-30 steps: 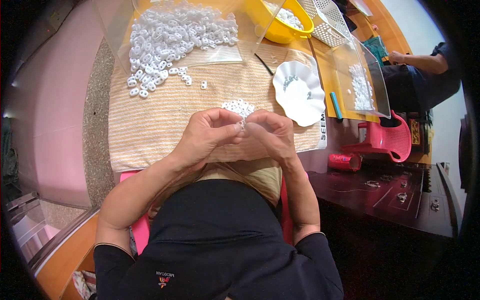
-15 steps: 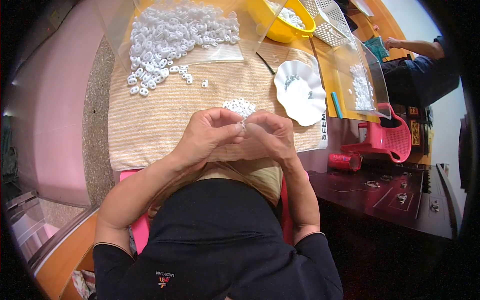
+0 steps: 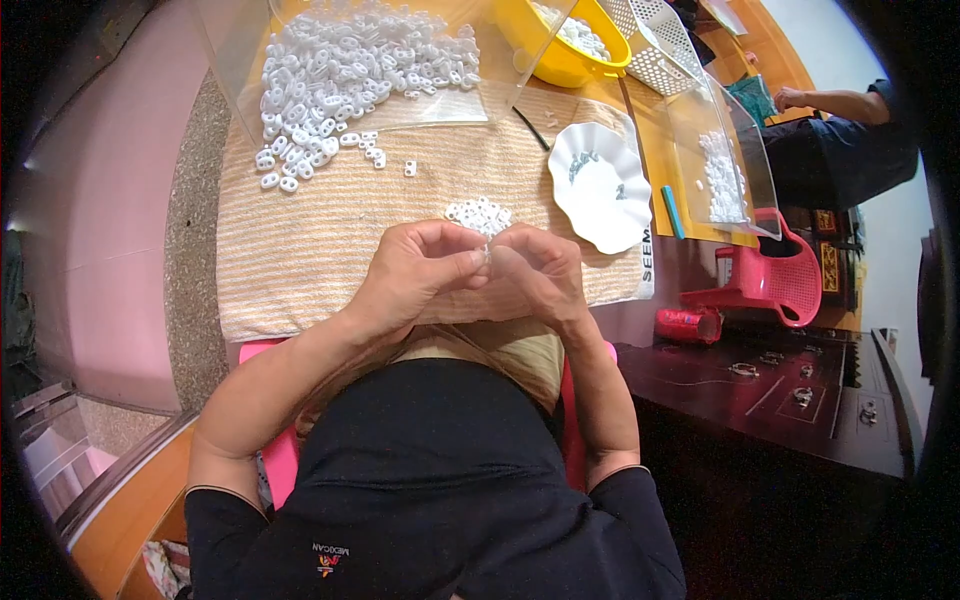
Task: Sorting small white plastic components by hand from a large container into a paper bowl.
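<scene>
My left hand [image 3: 420, 268] and my right hand [image 3: 543, 270] meet fingertip to fingertip over the near part of a striped towel [image 3: 300, 255]. Both are closed in a pinch around something tiny and pale, too small to name and mostly hidden by the fingers. Just beyond the fingertips lies a small heap of white two-holed plastic pieces [image 3: 478, 213]. To the right of my hands stands a white scalloped dish [image 3: 610, 215] with small grey-green bits in it.
A big pile of white two-holed pieces [image 3: 330, 80] spills from a clear tray [image 3: 440, 108] at the far left. Behind the dish are a black stick [image 3: 530, 128] and a yellow basin [image 3: 570, 68]. A blue-green tool [image 3: 673, 212] lies right, beside a clear bin [image 3: 762, 190]. Another person [image 3: 840, 150] sits far right.
My right hand has shifted very slightly at the fingertips. My left hand stays nearly still, and the pieces on the towel have not moved. The other person's hand has shifted a little.
</scene>
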{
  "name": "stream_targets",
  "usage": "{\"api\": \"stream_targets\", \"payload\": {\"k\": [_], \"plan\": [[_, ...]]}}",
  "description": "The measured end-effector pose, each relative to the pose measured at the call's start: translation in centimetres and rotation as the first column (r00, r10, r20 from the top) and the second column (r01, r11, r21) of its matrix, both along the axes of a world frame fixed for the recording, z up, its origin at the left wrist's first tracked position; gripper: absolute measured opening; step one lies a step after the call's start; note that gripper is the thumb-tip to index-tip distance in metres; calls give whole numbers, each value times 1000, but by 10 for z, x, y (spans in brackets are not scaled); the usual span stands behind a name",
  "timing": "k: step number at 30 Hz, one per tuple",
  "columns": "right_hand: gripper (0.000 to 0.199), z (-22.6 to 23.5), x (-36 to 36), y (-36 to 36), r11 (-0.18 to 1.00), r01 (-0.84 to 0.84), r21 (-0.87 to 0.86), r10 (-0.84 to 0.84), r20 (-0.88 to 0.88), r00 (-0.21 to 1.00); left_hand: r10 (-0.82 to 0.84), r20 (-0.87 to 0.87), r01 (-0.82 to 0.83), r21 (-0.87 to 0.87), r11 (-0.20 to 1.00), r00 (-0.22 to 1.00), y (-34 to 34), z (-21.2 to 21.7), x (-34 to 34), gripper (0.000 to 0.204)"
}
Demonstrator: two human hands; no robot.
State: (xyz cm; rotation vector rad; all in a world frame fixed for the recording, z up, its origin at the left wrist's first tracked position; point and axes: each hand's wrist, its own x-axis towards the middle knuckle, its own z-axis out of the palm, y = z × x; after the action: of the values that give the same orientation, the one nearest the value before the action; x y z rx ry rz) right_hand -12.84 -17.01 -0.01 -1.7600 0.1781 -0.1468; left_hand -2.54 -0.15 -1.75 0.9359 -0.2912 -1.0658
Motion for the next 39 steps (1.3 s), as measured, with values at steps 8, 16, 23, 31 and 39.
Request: {"api": "stream_targets", "payload": {"k": [8, 16, 23, 31, 39], "plan": [[12, 1, 2, 5, 1000, 12, -6, -12, 3, 1000, 43, 31, -44, 26, 999, 999, 0, 0, -3, 16], [13, 5, 3, 10, 998, 53, -46, -54, -26, 998, 102, 173, -108, 25, 994, 980, -1, -1, -7, 15], [14, -1, 3, 7, 985, 65, 161, -62, -21, 998, 91, 158, -94, 15, 995, 983, -2, 2, -5, 15], [14, 2, 4, 4, 989, 46, 139, -47, 2, 999, 64, 75, -65, 15, 998, 995, -2, 3, -2, 17], [12, -3, 4, 3, 987, 80, 143, -81, 4, 997, 62, 42, -62, 2, 998, 997, -2, 2, 0, 17]]}}
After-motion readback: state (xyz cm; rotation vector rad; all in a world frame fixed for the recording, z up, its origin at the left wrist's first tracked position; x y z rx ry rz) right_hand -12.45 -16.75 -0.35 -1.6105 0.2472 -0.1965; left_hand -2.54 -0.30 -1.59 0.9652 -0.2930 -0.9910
